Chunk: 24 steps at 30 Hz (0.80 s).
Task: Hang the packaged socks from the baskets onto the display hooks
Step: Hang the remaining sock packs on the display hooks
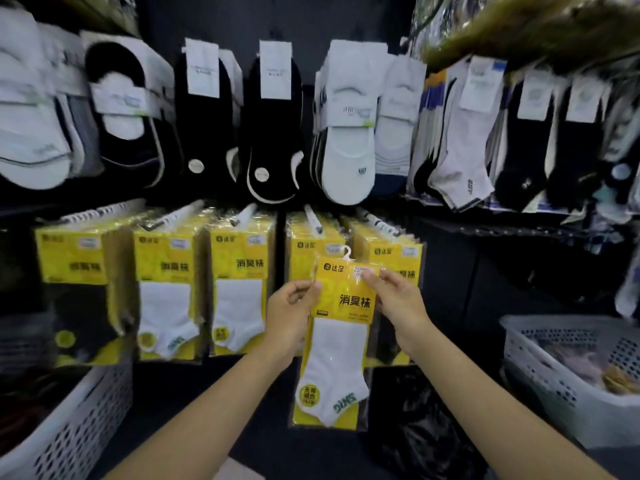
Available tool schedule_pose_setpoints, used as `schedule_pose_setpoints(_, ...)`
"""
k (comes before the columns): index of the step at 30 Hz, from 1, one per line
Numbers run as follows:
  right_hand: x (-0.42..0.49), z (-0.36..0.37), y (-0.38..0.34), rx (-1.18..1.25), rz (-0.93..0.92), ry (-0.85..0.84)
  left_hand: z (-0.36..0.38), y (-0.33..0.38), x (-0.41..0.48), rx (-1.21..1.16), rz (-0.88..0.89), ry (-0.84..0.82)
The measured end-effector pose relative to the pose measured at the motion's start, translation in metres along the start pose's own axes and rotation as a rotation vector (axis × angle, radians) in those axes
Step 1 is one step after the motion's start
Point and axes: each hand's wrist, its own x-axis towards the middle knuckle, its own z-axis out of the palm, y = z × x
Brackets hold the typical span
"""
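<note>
A yellow pack holding a white sock [337, 344] hangs upright between my hands, its small white hanger hook at the top. My left hand [289, 311] pinches the pack's left edge; my right hand [398, 296] pinches its upper right corner. The pack is in front of a row of display hooks [313, 218] loaded with the same yellow packs [239, 282], just below the hook second from the right. A white perforated basket [568, 386] with more packs stands at the lower right, and another white basket [69, 431] at the lower left.
Above the yellow row hang several rows of loose white and black socks [349, 133] on card labels. A dark plastic bag [419, 427] lies on the floor between the baskets. Greenish packaging blurs across the top right corner.
</note>
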Motion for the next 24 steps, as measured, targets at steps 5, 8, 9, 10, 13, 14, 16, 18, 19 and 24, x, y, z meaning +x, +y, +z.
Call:
schedule_pose_setpoints(5,0.022,0.021,-0.018,-0.042,-0.078,0.077,0.003,0.015,0.019,0.026,0.023,0.048)
schedule_pose_setpoints(8,0.034,0.035,-0.024,-0.082,-0.086,0.058,0.001,0.015,0.027,0.008,0.047,0.105)
schedule_pose_setpoints(9,0.036,0.04,-0.024,-0.093,-0.087,0.062,-0.001,0.014,0.028,-0.011,0.057,0.127)
schedule_pose_setpoints(10,0.038,0.044,-0.024,-0.099,-0.088,0.067,-0.002,0.013,0.03,-0.026,0.067,0.149)
schedule_pose_setpoints(13,0.044,0.054,-0.017,-0.089,-0.044,0.06,-0.006,0.008,0.034,-0.04,0.083,0.205)
schedule_pose_setpoints(14,0.046,0.056,-0.014,-0.084,-0.038,0.06,-0.006,0.007,0.036,-0.041,0.085,0.217)
schedule_pose_setpoints(16,0.049,0.06,-0.012,-0.076,-0.033,0.071,-0.006,0.004,0.039,-0.038,0.091,0.237)
schedule_pose_setpoints(18,0.05,0.061,-0.011,-0.084,-0.029,0.08,-0.005,0.003,0.042,-0.034,0.097,0.254)
schedule_pose_setpoints(19,0.051,0.06,-0.011,-0.097,-0.033,0.081,-0.005,0.004,0.043,-0.027,0.102,0.259)
schedule_pose_setpoints(24,0.042,0.049,-0.011,-0.228,-0.183,-0.02,-0.003,0.003,0.035,0.081,0.243,0.298)
